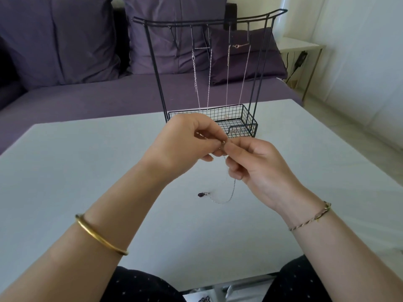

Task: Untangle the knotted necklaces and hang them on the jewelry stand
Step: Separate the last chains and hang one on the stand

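Nearest you on the bench (87,160), the dark pendant (200,194) rests while its thin chain (233,190) rises to your hands. Your left hand (189,136) and right hand (257,162) both pinch its top end, fingers (206,127) nearly closed. It looks light, limp, snag-prone — take it by the clasp. Beyond, the jewelry stand (255,73) already carries two necklaces (209,79).

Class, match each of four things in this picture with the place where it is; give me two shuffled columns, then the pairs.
1 gold bangle
2 cord bracelet
3 dark pendant
4 silver chains

A lying on the table
B on the left wrist
C hanging on the jewelry stand
D on the right wrist

Pairs: 1-B, 2-D, 3-A, 4-C
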Demonstrator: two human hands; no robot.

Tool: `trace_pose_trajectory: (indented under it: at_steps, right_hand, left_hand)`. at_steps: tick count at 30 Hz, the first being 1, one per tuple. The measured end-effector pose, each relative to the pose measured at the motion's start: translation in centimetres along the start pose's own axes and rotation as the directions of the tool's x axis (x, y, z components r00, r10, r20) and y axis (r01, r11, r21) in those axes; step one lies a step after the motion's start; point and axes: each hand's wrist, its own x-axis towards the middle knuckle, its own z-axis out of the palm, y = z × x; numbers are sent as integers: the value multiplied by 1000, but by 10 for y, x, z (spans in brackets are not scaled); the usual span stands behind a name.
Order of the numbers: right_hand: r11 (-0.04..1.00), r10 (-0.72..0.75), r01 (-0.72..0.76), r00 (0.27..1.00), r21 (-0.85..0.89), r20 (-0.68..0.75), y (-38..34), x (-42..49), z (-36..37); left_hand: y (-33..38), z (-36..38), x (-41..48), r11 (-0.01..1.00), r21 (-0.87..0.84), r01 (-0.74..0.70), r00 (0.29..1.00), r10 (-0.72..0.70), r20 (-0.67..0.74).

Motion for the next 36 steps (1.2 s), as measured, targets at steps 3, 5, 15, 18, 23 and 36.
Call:
trace_pose_trajectory:
  at_steps: [3,5,15,18,23,36]
  right_hand:
    - [999,10,-10,1000,53,2,0,0,0]
    - [998,9,-9,1000,68,-3,-1,0,1]
    - [1000,22,-23,999,-12,-33,-4,0,5]
    - [995,39,-42,999,-88,-29,-8,-1,6]
    - [999,42,-42,999,0,-16,-11,-1,9]
    - [988,132,-130,991,84,-24,-15,1,9]
  left_hand:
    - [3,0,0,1000,19,-13,1000,14,-21]
    - [3,0,0,999,33,-9,999,10,-32]
    - [5,2,-1,982,186,-35,995,51,-82]
    - [7,4,-2,971,233,-60,994,79,-75]
    - [8,3,-2,964,252,-90,991,111,-70]
    - [9,1,-2,960,269,-79,995,92,-38]
